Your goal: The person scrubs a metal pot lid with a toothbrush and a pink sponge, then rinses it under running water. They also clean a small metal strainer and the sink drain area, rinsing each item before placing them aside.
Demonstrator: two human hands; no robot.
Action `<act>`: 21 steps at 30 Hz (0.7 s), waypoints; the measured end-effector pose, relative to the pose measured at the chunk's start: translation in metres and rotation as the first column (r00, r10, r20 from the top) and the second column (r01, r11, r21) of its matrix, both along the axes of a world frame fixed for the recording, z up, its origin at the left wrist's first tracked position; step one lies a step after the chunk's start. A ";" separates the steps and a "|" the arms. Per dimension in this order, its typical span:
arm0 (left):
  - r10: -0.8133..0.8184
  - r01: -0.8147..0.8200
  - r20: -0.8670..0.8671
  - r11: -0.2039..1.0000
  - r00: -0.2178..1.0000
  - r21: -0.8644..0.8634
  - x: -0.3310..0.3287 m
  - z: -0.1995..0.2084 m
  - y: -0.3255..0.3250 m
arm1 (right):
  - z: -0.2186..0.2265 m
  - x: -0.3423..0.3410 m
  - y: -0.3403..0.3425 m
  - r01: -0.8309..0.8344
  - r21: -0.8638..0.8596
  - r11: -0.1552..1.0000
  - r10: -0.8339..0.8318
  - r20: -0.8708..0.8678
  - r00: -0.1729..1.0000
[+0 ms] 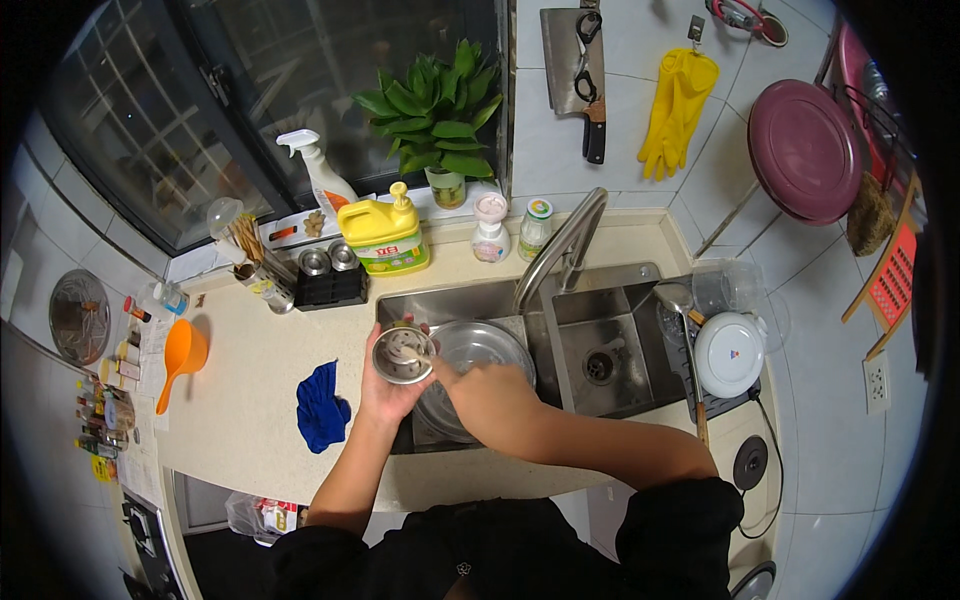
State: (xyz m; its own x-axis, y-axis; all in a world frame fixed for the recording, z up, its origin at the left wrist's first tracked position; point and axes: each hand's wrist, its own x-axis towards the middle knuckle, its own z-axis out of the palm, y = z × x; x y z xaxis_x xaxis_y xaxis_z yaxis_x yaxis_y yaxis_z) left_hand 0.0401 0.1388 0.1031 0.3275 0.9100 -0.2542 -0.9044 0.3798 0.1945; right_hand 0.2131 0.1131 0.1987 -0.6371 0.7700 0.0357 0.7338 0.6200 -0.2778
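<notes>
Over the left sink basin [455, 300], my left hand [388, 402] holds a small round metal bowl [384, 352], its fingers wrapped about the side. Inside the bowl are dark specks or marks too small to name. My right hand [495, 402] is closed just right of the bowl, with a pale narrow tip reaching into it. Whether that tip is a finger or a held tool I cannot make out. Beneath both hands a large round metal pan [505, 345] sits in the sink, partly covered by my right hand and forearm.
A curved faucet [572, 240] rises behind the sink, beside the smaller right basin [635, 345]. A blue cloth [322, 408] and orange ladle [184, 352] lie on the left counter. Behind stand a yellow detergent jug [383, 235] and jars. A white bowl [729, 355] rests on the right rack.
</notes>
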 end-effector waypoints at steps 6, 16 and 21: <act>-0.176 0.178 -0.032 0.982 0.984 0.063 0.009 0.019 -0.006 | 0.000 0.002 -0.001 0.006 -0.027 1.000 -0.010 -0.162 0.987; -0.320 0.307 -0.101 0.944 0.942 -0.123 0.001 0.025 -0.005 | 0.017 0.004 0.008 -0.166 0.120 0.979 0.160 0.053 0.986; -0.461 0.452 -0.221 0.887 0.859 -0.094 -0.001 0.035 0.002 | 0.036 0.014 0.030 -0.246 0.193 0.950 0.200 0.230 0.953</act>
State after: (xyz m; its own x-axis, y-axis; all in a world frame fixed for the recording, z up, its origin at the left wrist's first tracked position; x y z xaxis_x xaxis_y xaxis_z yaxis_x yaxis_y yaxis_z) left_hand 0.0387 0.1405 0.1379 0.6318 0.6612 -0.4045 -0.5589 0.7502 0.3533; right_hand 0.2267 0.1426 0.2352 -0.8025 0.5956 0.0362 0.5965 0.8023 0.0229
